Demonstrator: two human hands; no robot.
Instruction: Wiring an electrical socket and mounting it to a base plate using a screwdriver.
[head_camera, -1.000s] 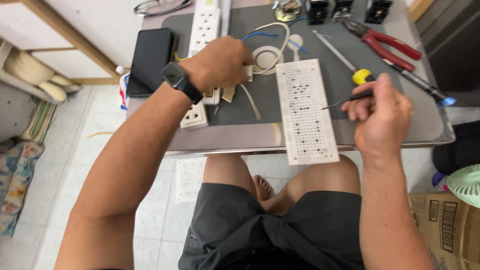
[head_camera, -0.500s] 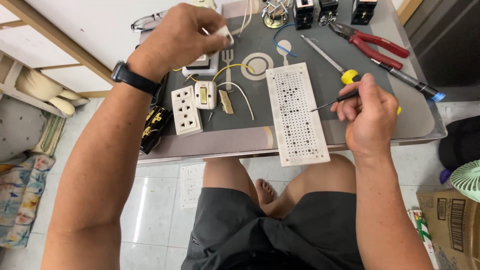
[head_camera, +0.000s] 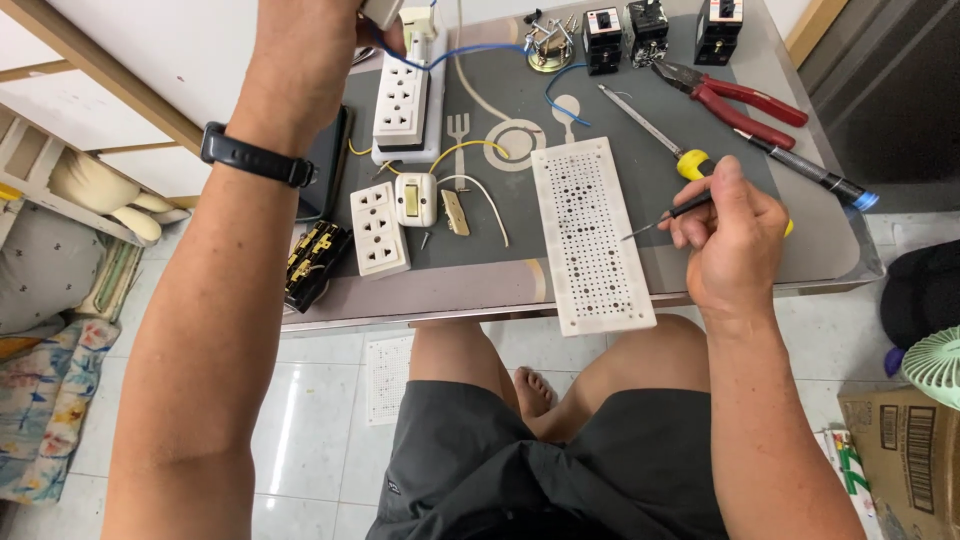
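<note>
My left hand (head_camera: 305, 40) is raised at the top left edge of the view, closed on a small white part (head_camera: 382, 10) with blue wire (head_camera: 470, 50) trailing from it; most of that part is cut off by the frame. A black watch (head_camera: 255, 157) sits on that wrist. My right hand (head_camera: 735, 240) rests at the table's right side and grips a small screwdriver (head_camera: 665, 218), its thin tip pointing left toward the white perforated board (head_camera: 590, 235). A white power strip (head_camera: 402, 105) lies just below my left hand.
On the grey table (head_camera: 700, 275) lie a white double socket (head_camera: 378, 230), a small switch (head_camera: 415, 198), a yellow-handled screwdriver (head_camera: 650, 130), red pliers (head_camera: 740, 100), a dark pen-like tool (head_camera: 810, 175) and three black breakers (head_camera: 655, 30). A fan (head_camera: 935, 365) and cardboard box (head_camera: 905, 450) stand at right.
My left hand has lifted from the table middle up and to the far left, carrying the small white part with its wire. The right hand has kept its grip on the screwdriver.
</note>
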